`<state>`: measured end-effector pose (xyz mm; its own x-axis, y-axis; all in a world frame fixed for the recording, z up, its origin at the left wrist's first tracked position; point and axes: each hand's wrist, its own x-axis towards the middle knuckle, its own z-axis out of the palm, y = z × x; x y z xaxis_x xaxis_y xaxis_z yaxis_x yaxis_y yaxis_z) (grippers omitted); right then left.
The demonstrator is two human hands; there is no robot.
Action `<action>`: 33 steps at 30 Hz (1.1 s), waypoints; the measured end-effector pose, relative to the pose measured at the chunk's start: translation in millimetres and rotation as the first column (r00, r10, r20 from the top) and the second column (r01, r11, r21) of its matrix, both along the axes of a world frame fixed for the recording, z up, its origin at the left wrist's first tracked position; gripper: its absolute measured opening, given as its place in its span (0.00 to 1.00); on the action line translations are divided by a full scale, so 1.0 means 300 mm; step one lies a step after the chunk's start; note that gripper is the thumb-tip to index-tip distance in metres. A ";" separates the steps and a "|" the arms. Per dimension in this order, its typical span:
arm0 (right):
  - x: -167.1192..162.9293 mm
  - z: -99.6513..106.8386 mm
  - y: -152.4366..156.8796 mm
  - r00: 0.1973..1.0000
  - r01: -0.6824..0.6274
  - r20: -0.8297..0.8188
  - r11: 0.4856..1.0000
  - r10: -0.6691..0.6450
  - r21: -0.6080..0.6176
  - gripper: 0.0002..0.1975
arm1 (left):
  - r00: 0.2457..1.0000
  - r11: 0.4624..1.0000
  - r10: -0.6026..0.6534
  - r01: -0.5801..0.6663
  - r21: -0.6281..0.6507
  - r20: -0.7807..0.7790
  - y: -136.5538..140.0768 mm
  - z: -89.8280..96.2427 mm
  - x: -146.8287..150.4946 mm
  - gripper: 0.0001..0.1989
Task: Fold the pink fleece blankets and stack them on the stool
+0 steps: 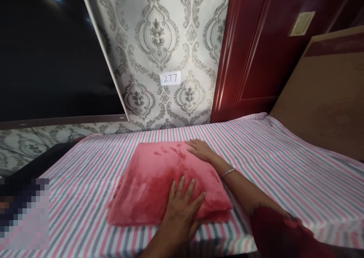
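**Both hands flat on a folded red blanket**

Folded red blanket (167, 182) lying near the middle of the bed (284, 167), on a pink, grey and white striped sheet (85, 182). Left hand (180, 208) pressed palm-down on the near edge, fingers (182, 186) spread apart and flat, gripping nothing. Right hand (200, 150) resting on the far right corner, fingers (193, 142) apart too, pointing left; thin bracelet (228, 172) at the wrist, dark red sleeve (281, 231) lower right. Plush surface showing darker streaks, possibly brushed pile, hard to say at this angle. Beyond the bed, patterned wallpaper (159, 41) with a small label (170, 78) reading 277. Dark window (48, 53) far left, red door (256, 41) far right, brown board (327, 98) along the right edge.
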<state>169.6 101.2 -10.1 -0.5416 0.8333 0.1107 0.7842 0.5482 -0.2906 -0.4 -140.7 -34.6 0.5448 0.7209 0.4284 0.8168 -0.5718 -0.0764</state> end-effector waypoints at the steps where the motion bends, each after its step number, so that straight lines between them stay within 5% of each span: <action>1: 0.006 -0.010 0.024 1.000 0.015 -0.016 1.000 -0.015 -0.015 0.30 | 1.000 1.000 -0.002 0.002 -0.001 0.002 0.001 0.003 0.001 0.38; 10: 0.029 -0.064 0.114 0.985 0.159 -0.056 0.984 -0.164 -0.080 0.31 | 0.998 1.000 -0.022 0.022 0.008 0.054 0.009 0.003 0.001 0.35; 18: 0.048 0.054 0.006 0.978 0.189 -0.086 0.981 -0.192 -0.044 0.30 | 0.996 0.999 -0.021 0.025 -0.040 0.092 0.007 0.018 0.002 0.36; 22: 0.006 0.110 -0.153 0.988 -0.041 -0.142 0.993 0.057 0.109 0.27 | 0.989 0.999 -0.048 0.048 -0.002 0.138 0.005 0.024 0.008 0.33; 27: -0.116 0.138 -0.341 0.904 -0.395 -0.121 0.910 0.410 0.125 0.27 | 0.968 0.975 -0.143 0.102 0.200 0.207 -0.068 0.024 -0.015 0.23; 33: -0.233 0.123 -0.391 0.868 -0.496 0.040 0.868 0.495 0.035 0.29 | 0.950 0.945 0.088 -0.175 0.276 0.301 -0.153 -0.011 -0.124 0.24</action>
<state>99.6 -16.2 26.8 -0.8854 0.4495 0.1184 0.4139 0.8782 -0.2396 -37.6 -186.5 -38.0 0.2799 0.5947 0.7537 0.8955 -0.4448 0.0184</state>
